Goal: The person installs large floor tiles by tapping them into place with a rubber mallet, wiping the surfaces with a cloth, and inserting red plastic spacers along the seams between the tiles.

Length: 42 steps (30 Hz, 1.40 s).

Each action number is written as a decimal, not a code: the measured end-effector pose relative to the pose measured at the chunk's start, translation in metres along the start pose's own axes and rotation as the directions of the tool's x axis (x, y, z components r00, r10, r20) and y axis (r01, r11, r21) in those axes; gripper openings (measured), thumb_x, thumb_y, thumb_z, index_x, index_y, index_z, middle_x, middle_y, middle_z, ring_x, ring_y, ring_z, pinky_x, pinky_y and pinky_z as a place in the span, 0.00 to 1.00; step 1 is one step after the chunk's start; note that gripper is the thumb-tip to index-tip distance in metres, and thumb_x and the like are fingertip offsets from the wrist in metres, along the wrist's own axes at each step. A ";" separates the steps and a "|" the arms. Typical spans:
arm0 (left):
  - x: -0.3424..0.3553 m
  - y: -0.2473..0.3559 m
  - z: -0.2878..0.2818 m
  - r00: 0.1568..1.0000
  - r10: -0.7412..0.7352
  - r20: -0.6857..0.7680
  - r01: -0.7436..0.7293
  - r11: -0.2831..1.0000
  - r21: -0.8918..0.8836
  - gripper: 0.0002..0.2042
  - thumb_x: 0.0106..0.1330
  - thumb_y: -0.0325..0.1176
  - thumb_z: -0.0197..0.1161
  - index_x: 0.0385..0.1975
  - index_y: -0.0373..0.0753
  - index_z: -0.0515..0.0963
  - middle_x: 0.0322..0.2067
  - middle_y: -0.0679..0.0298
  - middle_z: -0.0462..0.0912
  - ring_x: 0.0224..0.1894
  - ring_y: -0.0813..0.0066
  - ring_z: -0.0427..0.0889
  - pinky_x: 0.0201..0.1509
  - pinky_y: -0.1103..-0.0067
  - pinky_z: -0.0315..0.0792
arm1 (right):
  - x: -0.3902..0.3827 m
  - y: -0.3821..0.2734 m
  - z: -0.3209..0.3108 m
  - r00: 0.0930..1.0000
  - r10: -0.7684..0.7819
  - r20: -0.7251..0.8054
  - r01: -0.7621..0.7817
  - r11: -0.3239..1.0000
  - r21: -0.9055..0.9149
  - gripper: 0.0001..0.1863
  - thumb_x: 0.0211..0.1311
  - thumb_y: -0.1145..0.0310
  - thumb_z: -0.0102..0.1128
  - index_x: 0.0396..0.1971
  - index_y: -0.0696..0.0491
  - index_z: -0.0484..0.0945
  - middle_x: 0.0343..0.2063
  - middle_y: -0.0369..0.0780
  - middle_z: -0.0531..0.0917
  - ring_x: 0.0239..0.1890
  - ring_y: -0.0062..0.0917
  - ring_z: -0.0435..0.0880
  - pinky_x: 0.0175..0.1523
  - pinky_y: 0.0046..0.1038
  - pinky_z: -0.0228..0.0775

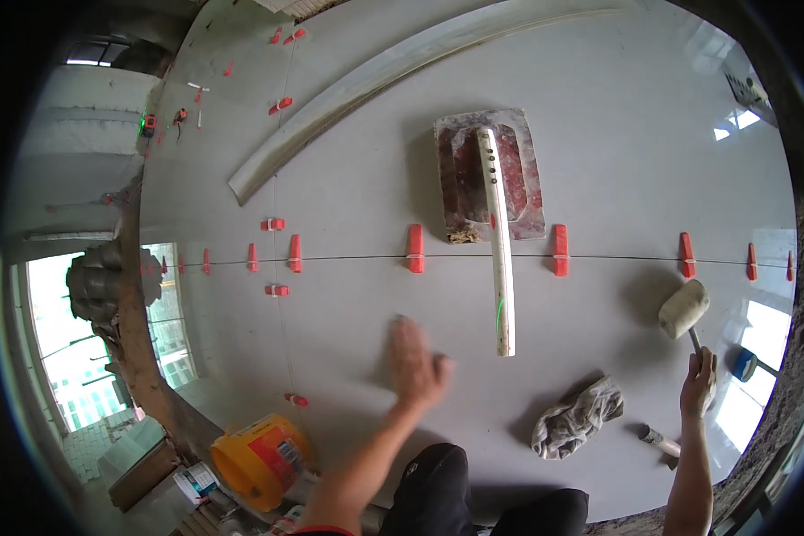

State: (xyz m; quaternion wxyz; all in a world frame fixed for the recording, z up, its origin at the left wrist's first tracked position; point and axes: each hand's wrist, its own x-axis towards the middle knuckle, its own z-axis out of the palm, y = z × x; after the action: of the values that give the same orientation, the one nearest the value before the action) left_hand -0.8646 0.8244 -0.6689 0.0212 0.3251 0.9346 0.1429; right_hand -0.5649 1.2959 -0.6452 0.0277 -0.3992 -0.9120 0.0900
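Note:
My right hand [699, 384] grips the handle of a mallet, its pale rounded head [684, 309] raised over the grey tiles at the right. In front of my knees, my left hand [417, 368] is over the tile, slightly blurred, its fingers stretched out and thumb apart; nothing shows in it. Whether it touches the tile I cannot tell. Beyond it, a row of red levelling wedges [416, 248] sits along the tile joint. A white bar with several dark holes [500, 277] lies across a mortar-smeared reddish rectangular tool [451, 170].
A long pale straightedge [330, 107] lies across the far tiles. A crumpled grey rag [579, 418] and a short cylindrical tool [659, 440] are near my right arm, with a blue round item [743, 364] farther right. A yellow bucket [241, 464] stands at the lower left.

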 end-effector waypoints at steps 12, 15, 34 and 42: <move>0.099 -0.110 -0.018 0.999 -0.046 0.023 0.044 0.996 0.076 0.44 0.68 0.53 0.54 0.71 0.24 0.46 0.73 0.39 0.46 0.76 0.42 0.43 0.77 0.55 0.39 | 0.130 -0.139 0.016 0.979 0.163 -0.119 -0.038 0.727 0.685 0.17 0.77 0.52 0.46 0.34 0.50 0.73 0.18 0.30 0.66 0.17 0.13 0.59 0.19 0.18 0.51; 0.087 -0.109 -0.020 0.994 -0.086 0.061 0.085 0.996 0.019 0.45 0.65 0.53 0.58 0.70 0.22 0.49 0.72 0.36 0.48 0.74 0.36 0.45 0.75 0.51 0.42 | 0.153 -0.149 0.065 0.977 0.061 0.207 -0.150 0.881 0.449 0.16 0.76 0.52 0.46 0.36 0.48 0.74 0.17 0.27 0.64 0.16 0.11 0.58 0.20 0.19 0.48; -0.061 -0.197 -0.047 0.589 -0.782 -0.201 0.807 0.580 0.111 0.46 0.69 0.64 0.43 0.70 0.23 0.50 0.72 0.39 0.48 0.76 0.45 0.43 0.78 0.59 0.39 | 0.018 -0.173 -0.026 0.364 0.243 0.899 -0.922 0.228 0.312 0.26 0.69 0.36 0.46 0.22 0.42 0.66 0.08 0.28 0.62 0.06 0.16 0.58 0.09 0.23 0.51; -0.113 -0.198 -0.043 0.621 -0.747 -0.238 0.780 0.618 0.097 0.48 0.69 0.65 0.43 0.70 0.21 0.46 0.73 0.39 0.43 0.77 0.45 0.38 0.78 0.60 0.35 | -0.166 -0.226 -0.031 0.225 -0.024 0.974 -0.876 0.433 0.213 0.17 0.73 0.55 0.45 0.26 0.50 0.69 0.13 0.35 0.69 0.08 0.22 0.66 0.12 0.27 0.61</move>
State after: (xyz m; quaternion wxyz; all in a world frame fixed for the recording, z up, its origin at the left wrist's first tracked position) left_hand -0.9000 0.5958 -0.6894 -0.0331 -0.1180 0.9908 0.0578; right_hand -0.6120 1.0287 -0.5692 -0.3270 -0.4982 -0.4481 0.6664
